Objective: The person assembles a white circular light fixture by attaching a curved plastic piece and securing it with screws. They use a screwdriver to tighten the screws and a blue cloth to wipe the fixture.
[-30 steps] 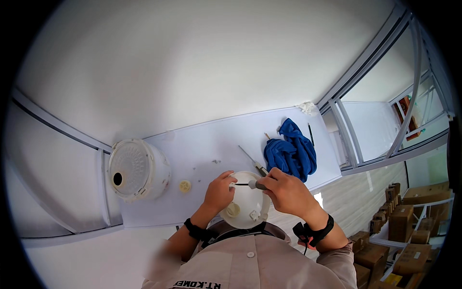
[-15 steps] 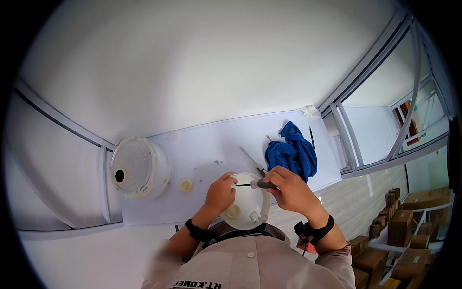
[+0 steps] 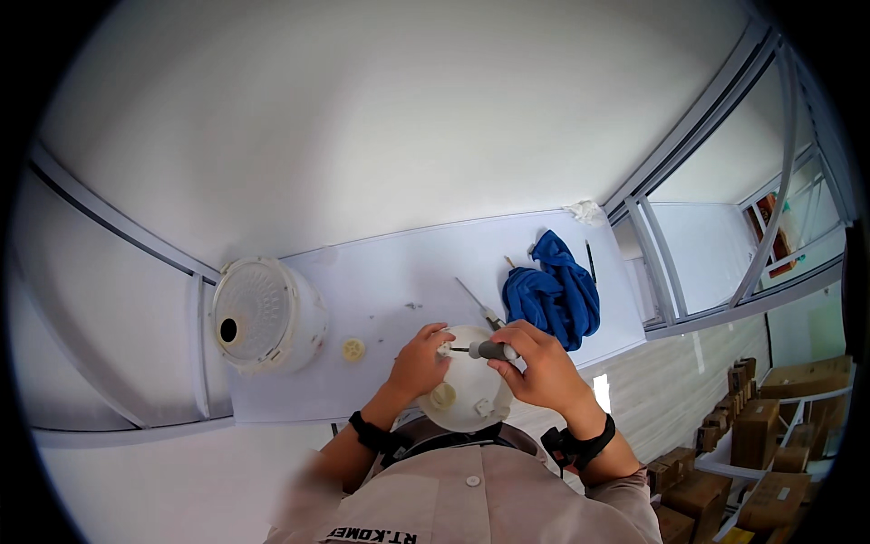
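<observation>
My right hand (image 3: 539, 367) is closed around the grey handle of a screwdriver (image 3: 489, 351), whose dark shaft points left. At its tip is a small white part (image 3: 445, 349), pinched in the fingers of my left hand (image 3: 419, 364). Below both hands is a round white plastic lid or dish (image 3: 464, 415), near my body. A round cream cap (image 3: 442, 396) and a small white block (image 3: 485, 408) lie in it. Just beyond my right hand, a second screwdriver (image 3: 468, 291) rests on the table, its handle end partly hidden.
A white tub (image 3: 308, 313) with a holed lid stands at the table's left end. A cream disc (image 3: 353, 349) and several tiny bits (image 3: 412, 306) lie on the white table (image 3: 299, 394). A crumpled blue cloth (image 3: 553, 295), a black stick (image 3: 590, 260) and white tissue (image 3: 584, 212) are at right.
My right hand has turned, and its grip on the screwdriver handle has shifted. More of the white part shows in my left fingers. The objects on the table have stayed put.
</observation>
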Demonstrator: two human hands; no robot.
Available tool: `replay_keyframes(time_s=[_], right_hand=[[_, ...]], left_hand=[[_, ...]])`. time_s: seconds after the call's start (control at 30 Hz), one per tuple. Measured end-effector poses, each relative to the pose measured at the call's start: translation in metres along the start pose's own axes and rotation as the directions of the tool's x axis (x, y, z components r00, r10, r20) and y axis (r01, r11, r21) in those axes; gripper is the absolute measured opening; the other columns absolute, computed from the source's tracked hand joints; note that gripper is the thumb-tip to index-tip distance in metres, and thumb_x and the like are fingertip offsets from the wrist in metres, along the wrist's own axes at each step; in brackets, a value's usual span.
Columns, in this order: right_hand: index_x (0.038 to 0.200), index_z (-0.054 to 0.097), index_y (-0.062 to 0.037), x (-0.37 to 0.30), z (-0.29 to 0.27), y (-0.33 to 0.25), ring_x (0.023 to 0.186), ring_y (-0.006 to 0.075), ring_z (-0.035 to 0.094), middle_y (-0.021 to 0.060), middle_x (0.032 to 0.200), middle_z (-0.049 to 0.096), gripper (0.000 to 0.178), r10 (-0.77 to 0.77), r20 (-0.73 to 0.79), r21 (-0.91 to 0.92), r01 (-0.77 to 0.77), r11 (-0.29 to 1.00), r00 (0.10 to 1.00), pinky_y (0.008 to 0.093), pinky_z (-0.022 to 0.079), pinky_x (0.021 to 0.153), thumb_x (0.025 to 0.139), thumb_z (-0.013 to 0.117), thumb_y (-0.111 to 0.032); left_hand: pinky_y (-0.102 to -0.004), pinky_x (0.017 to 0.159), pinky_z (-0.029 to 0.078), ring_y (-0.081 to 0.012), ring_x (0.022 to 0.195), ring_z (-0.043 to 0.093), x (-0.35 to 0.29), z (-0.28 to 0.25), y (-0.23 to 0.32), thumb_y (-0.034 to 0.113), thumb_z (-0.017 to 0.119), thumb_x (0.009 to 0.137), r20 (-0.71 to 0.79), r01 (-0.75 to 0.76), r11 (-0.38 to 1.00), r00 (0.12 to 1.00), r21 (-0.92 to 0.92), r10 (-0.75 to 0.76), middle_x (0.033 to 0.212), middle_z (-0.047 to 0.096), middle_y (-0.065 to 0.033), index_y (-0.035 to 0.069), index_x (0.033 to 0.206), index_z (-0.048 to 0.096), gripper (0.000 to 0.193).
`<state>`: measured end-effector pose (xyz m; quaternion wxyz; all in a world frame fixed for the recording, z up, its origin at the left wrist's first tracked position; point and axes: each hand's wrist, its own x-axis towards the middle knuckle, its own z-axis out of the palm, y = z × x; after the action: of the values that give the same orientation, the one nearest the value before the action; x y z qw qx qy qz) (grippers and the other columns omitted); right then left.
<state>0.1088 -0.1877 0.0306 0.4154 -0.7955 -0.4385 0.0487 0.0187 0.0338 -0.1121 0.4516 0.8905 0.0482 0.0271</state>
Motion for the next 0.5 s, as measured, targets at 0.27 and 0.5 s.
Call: replay_keyframes(time_s=[0.27,0.5], right_hand=[[0.115,0.065,-0.0045,-0.006,-0.01,0.009,0.085,0.0264,0.069,0.0122,0.104,0.07,0.034,0.058,-0.173,0.108,-0.04,0.993,0.983,0.0326,0.054,0.072,0.086,0.084,-0.01],[0.111,0.063,-0.0031,-0.022,0.001,0.035,0.086,0.0196,0.067,0.0112,0.101,0.071,0.03,0.182,-0.19,0.296,-0.121,0.947,0.965,0.0301,0.052,0.072,0.089,0.082,-0.009]], left_hand=[[-0.0449,0.106,0.051,-0.0384,0.126,0.061,-0.002,0.001,-0.019,0.01,0.072,0.086,0.018,0.068,0.997,0.998,-0.033,-0.068,0.142,0.062,-0.0147,0.007,0.117,0.069,0.031],[-0.0467,0.107,0.049,-0.0377,0.128,0.058,-0.001,-0.005,-0.031,0.011,0.071,0.087,-0.128,-0.08,0.997,0.989,-0.005,0.079,0.136,0.066,-0.0128,0.008,0.111,0.071,0.024]])
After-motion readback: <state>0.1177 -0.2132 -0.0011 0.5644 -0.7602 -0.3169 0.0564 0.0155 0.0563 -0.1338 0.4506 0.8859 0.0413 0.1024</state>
